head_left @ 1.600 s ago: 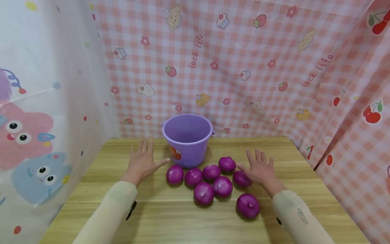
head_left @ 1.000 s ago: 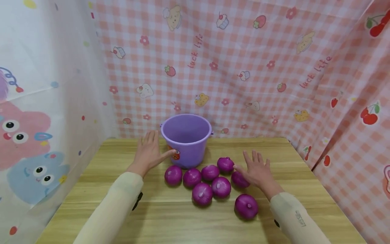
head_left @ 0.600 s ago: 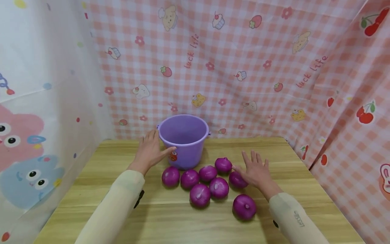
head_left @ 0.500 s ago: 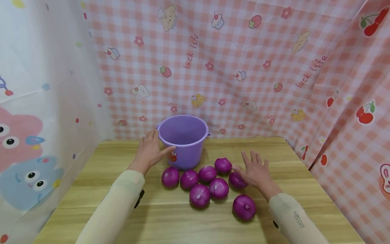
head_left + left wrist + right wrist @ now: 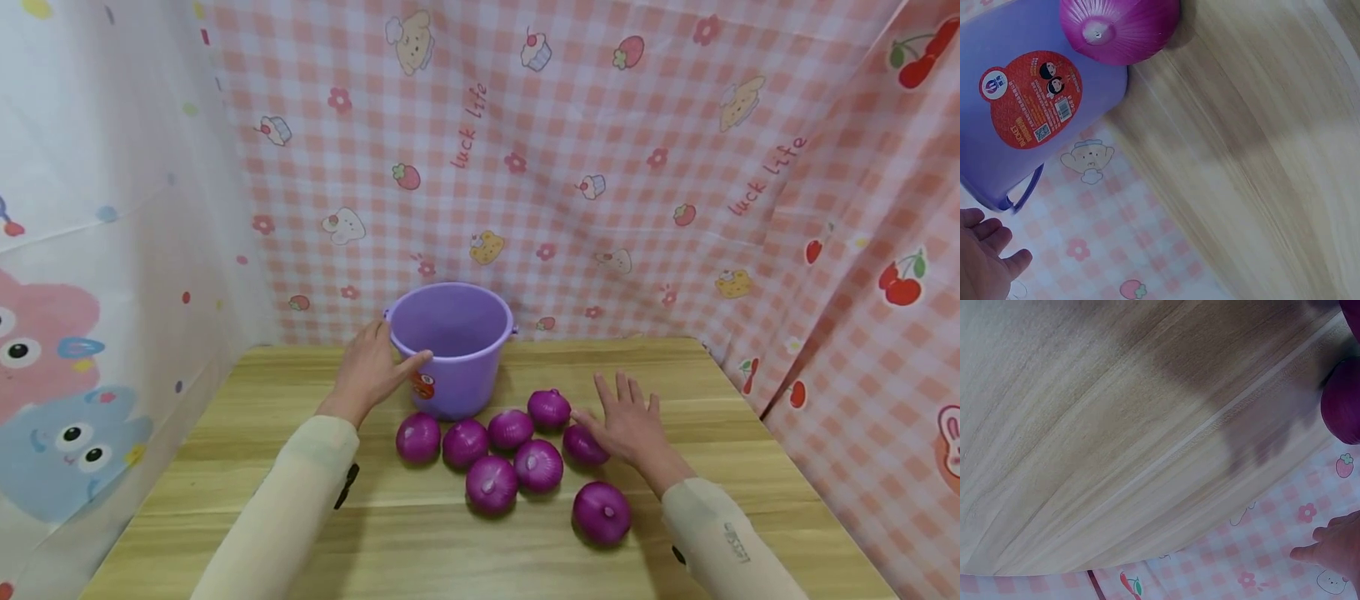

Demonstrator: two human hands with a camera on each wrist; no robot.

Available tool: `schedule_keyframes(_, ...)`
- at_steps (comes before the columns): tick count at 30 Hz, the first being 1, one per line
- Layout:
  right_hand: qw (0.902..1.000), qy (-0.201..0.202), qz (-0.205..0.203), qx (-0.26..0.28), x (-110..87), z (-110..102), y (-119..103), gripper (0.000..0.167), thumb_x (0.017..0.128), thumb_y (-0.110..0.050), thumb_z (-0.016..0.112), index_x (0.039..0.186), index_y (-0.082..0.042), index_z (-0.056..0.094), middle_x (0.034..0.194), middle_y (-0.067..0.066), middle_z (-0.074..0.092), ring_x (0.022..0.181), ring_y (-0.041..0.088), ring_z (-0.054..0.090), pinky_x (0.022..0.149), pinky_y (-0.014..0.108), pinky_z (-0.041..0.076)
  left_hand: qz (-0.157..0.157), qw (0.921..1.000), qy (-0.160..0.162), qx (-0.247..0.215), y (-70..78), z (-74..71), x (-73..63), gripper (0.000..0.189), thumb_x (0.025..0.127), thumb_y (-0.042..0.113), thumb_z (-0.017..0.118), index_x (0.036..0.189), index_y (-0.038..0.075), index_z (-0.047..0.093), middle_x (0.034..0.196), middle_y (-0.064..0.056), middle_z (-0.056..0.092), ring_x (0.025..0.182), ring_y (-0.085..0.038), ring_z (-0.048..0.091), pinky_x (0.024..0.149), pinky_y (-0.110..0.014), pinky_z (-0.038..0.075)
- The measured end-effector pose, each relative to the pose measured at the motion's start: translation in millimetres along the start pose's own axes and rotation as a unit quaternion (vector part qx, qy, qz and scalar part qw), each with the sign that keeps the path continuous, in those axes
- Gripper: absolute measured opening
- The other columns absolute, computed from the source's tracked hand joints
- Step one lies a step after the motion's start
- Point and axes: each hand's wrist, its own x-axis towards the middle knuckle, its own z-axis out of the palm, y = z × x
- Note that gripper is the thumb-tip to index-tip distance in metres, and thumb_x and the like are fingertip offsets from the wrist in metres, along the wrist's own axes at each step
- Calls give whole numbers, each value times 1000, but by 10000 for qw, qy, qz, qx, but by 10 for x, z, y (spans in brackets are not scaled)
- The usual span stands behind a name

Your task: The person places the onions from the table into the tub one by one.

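- Nearest the person, the worktop [image 5: 420, 558] stretches in front of the purple onions, giving both forearms room to draw back or swing sideways.
- One onion [image 5: 602, 513] sits apart at the front right; it hasn't shifted from where it lay a moment ago.
- Behind it, seven other onions [image 5: 537, 465] lie in a loose group, some touching or nearly so, leaving little space between them.
- The right hand [image 5: 632, 425] hangs by the group's rightmost onion, fingers spread and gripping nothing; it has barely moved. To its right, wood runs to the worktop's slanting side edge.
- The left hand [image 5: 367, 371] is what has changed: it has come in against the purple bucket's left side. Its fingers are loosely extended, thumb across the front, closed round nothing; I can't tell whether they touch. To my eye, the bucket is now the thing being attended to.
- The bucket [image 5: 468, 385] stands upright right behind the onions, mouth up, its floor out of sight. There's more room to either side than behind.
- Just past it comes the worktop's far edge, then the checked cloth [image 5: 600, 100].
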Motion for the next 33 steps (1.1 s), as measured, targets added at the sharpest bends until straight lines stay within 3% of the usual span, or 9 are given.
schedule_keyframes(7, 9999, 68, 74, 4, -17, 11, 8, 84, 98, -62, 44, 157, -5, 25, 157, 35, 15, 143, 53, 15, 110, 73, 7, -185, 9998, -112, -40, 15, 14, -6, 101, 89, 67, 57, 152, -6, 27, 151, -27, 36, 139, -43, 33, 115, -58, 23)
schedule_keyframes(18, 9997, 89, -16, 242, -42, 11, 29, 86, 97, -64, 42, 155, -2, 27, 155, 36, 19, 142, 53, 20, 111, 71, 10, -186, 9998, -116, -39, 43, 17, -22, 101, 90, 67, 56, 153, -6, 25, 151, -27, 36, 140, -43, 32, 116, -58, 21)
schedule_keyframes(26, 9973, 78, -145, 714, -100, -2, 65, 86, 98, -61, 46, 154, 2, 28, 151, 38, 26, 136, 55, 30, 109, 70, 24, -166, 9998, -74, -40, 85, 16, -17, 99, 90, 65, 59, 153, -5, 27, 149, -27, 39, 138, -44, 35, 114, -59, 24)
schedule_keyframes(29, 9954, -60, -127, 952, -115, -4, 83, 87, 98, -60, 47, 154, 3, 26, 150, 39, 28, 134, 57, 32, 106, 68, 29, -182, 9998, -84, -42, 97, 11, -17, 101, 88, 68, 57, 153, -5, 28, 149, -27, 40, 137, -44, 36, 114, -59, 25)
schedule_keyframes(33, 9904, -332, 9, 1345, -148, -7, 107, 89, 98, -62, 45, 155, 2, 23, 151, 36, 28, 136, 55, 30, 107, 67, 29, -212, 9997, -79, -64, 111, 12, -23, 104, 87, 71, 57, 152, -5, 29, 148, -27, 41, 137, -43, 37, 113, -59, 26)
